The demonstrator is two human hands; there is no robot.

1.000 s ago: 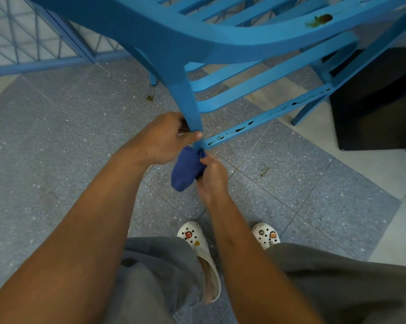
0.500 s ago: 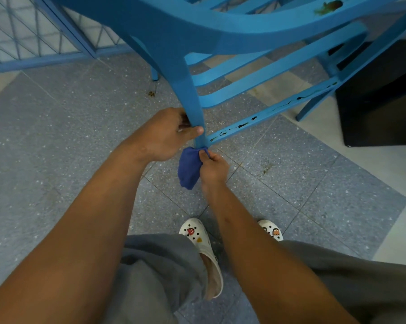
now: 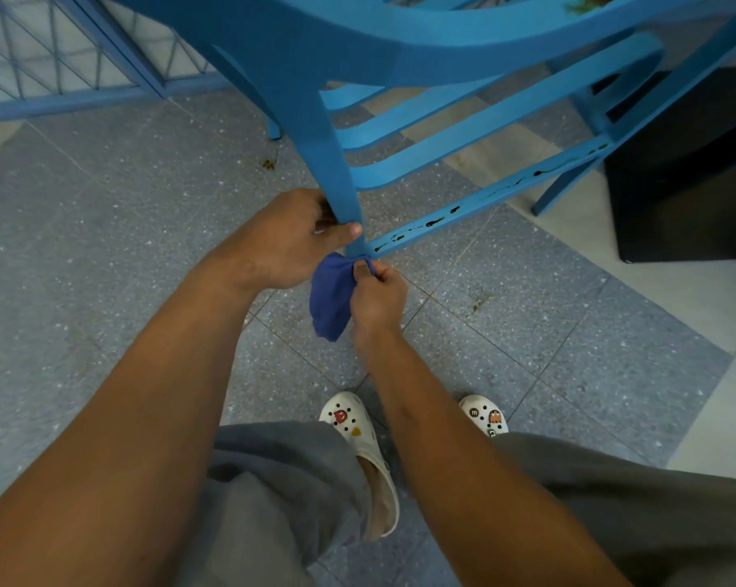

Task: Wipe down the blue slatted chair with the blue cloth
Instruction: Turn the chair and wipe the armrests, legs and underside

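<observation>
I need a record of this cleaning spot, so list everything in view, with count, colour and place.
chair: one, blue, slatted, tilted over the floor, filling the top of the view
dark marks: several, blackish, along the chair's lower rail
cloth: one, dark blue, bunched at the near chair leg
floor: grey speckled tiles, with pale tiles at right
metal grille: one, blue, top left
dark panel: one, black, right edge
clogs: two, white with charms, bottom centre
trousers: grey, bottom
left hand: grip round the chair leg
right hand: pinches the cloth below the left hand
</observation>
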